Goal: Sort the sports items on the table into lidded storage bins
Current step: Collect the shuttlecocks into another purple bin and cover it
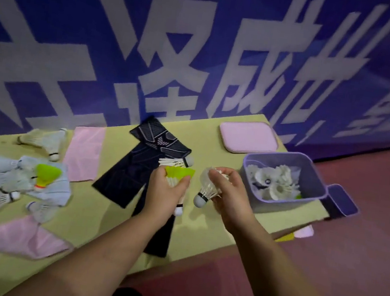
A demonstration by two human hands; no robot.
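While both hands are loaded with shuttlecocks, we judge the sorting to be partly done. Our right hand (226, 192) has its fingers (220, 176) curled round a white feather shuttlecock (207, 189), cork end pointing down toward us. Our left hand (169, 189) has its fingers (184, 184) closed on a small bunch, a yellow-green shuttlecock (180, 172) uppermost and white ones beneath, one cork (178, 211) showing below the palm.

Just beyond the right fingers, on their outer side, stands the open purple bin (318, 188), already holding a good heap of white shuttlecocks (274, 184); that share of the work we count as done. Farther past the fingers lies a pink lid (249, 136), flat on the bench (103, 220) and not on any bin. A second purple container (343, 201) shows off the bench edge beyond the bin; its contents we cannot tell.

Outstanding items sit on the far side of the left fingers: a cluster of white shuttlecocks (4, 178) with one yellow-green shuttlecock (46, 174) resting on a pale cloth (57, 191), two more white shuttlecocks (44, 139) at the back edge, a pink towel (84, 154), another pink cloth (25, 239) nearer us, and dark patterned sleeves (141, 163) directly under and behind the left fingers.

Our assessment: shuttlecocks roughly half cleared, fabric items untouched, no lid fitted.
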